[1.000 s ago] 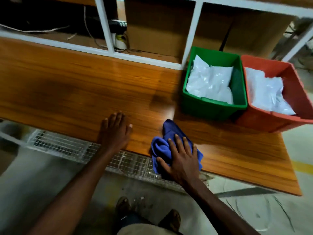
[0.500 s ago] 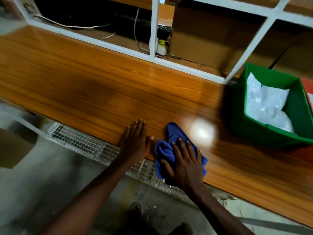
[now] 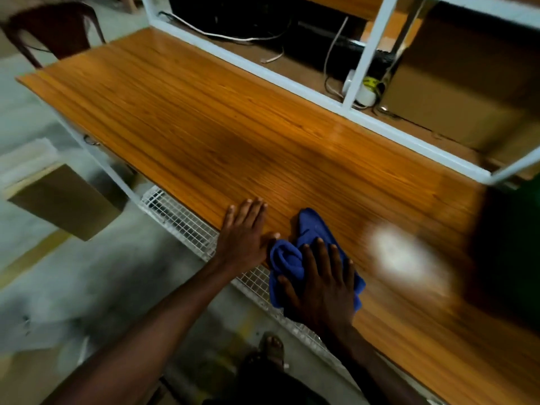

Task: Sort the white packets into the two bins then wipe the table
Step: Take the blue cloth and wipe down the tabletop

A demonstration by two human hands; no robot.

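Note:
A crumpled blue cloth (image 3: 304,235) lies on the wooden table (image 3: 204,133) at its near edge. My right hand (image 3: 321,285) presses flat on the cloth, fingers spread over it. My left hand (image 3: 244,233) rests flat on the table edge just left of the cloth, thumb touching it, holding nothing. The green bin (image 3: 520,238) shows only as a dark blurred edge at the far right. No white packets or red bin are in view.
A white metal shelf frame (image 3: 362,54) runs along the table's back, with cables, a white adapter (image 3: 362,92) and a cardboard box (image 3: 455,92) behind it. A wire mesh rack (image 3: 181,220) sits under the near edge. A cardboard box (image 3: 64,200) and a dark chair (image 3: 55,27) stand left.
The view has swung left, so the bins have slid out at the right. My right hand has moved the cloth left along the near edge, up to my left hand.

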